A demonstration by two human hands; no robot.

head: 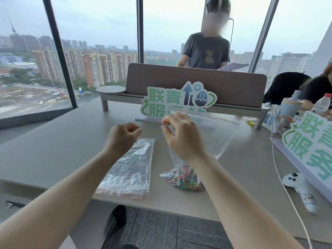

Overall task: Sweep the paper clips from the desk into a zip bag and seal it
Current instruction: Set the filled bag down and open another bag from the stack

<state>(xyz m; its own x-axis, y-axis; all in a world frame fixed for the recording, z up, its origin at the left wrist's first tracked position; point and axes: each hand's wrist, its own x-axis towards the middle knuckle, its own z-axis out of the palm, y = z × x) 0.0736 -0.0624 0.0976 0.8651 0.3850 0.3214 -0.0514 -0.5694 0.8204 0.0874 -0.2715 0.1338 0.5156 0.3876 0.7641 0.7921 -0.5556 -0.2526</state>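
A clear zip bag [213, 133] with a red seal line stands upright above the desk [53, 141], blurred. My right hand [181, 135] pinches its near top edge between thumb and fingers. A heap of coloured paper clips [185, 178] fills the bag's bottom, which rests on the desk. My left hand [123, 136] hovers just left of the bag with its fingers curled, and it holds nothing that I can see.
A flat stack of spare clear zip bags [129, 168] lies left of the filled one. Behind stand a green-lettered sign [177, 101] and a grey divider [195, 83]. At right are a white cable [280, 177], a white controller [298, 184], another sign [312, 142] and bottles. A person stands beyond the divider.
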